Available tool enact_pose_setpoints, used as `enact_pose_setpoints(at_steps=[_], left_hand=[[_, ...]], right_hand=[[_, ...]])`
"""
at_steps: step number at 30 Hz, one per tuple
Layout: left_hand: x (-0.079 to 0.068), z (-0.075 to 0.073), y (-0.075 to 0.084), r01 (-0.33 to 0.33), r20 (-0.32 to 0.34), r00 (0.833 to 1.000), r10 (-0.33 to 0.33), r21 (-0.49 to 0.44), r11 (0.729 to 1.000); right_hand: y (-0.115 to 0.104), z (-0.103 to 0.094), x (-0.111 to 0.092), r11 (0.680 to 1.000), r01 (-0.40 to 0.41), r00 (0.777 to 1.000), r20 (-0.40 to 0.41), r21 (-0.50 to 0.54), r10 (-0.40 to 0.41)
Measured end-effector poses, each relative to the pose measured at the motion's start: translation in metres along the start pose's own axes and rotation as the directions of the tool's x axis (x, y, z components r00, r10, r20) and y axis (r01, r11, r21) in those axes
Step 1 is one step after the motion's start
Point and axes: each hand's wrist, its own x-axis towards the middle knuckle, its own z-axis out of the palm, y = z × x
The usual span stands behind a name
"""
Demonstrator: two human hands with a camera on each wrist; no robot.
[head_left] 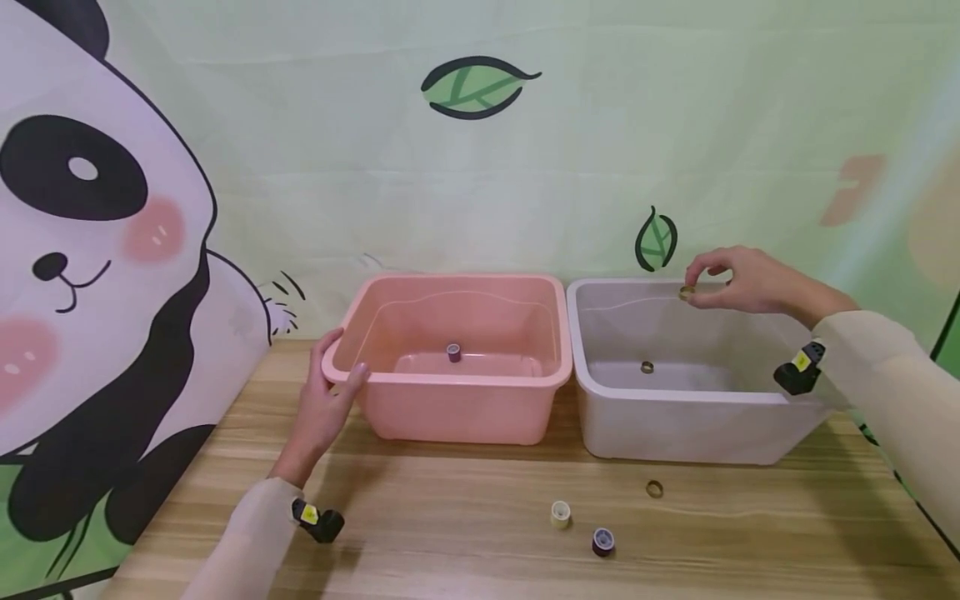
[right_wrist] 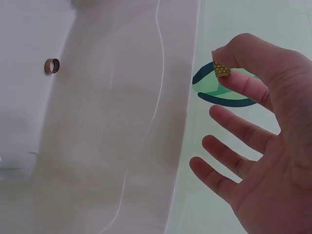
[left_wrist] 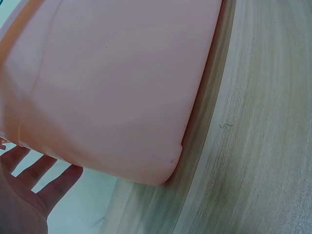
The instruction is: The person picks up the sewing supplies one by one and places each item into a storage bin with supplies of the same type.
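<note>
My right hand (head_left: 750,282) is above the far side of the grey basin (head_left: 697,395), pinching a gold-coloured ring (right_wrist: 221,65) between thumb and forefinger. In the right wrist view its other fingers are spread apart. Another ring (right_wrist: 51,66) lies on that basin's floor. At the left, my left hand (head_left: 327,410) holds the corner rim of the pink basin (head_left: 457,408), thumb over the edge and fingers on the outer side. Inside the pink basin sits a small dark cylinder with a pale top (head_left: 453,352).
On the wooden table (head_left: 450,500) before the basins lie a gold-coloured ring (head_left: 655,489), a small cream cylinder (head_left: 560,514) and a dark purple one (head_left: 603,542). The two basins stand side by side against a printed cloth (head_left: 337,167) with a panda and leaves.
</note>
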Motion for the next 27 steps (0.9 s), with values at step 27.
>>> enact_pose_setpoints(at_steps=[27], left_hand=[[-0.002,0.000,0.002,0.004,0.002,1.000,-0.004,0.001,1.000]], right_hand=[[0.006,-0.004,-0.008,0.999,0.048,0.999,0.010,0.006,-0.048]])
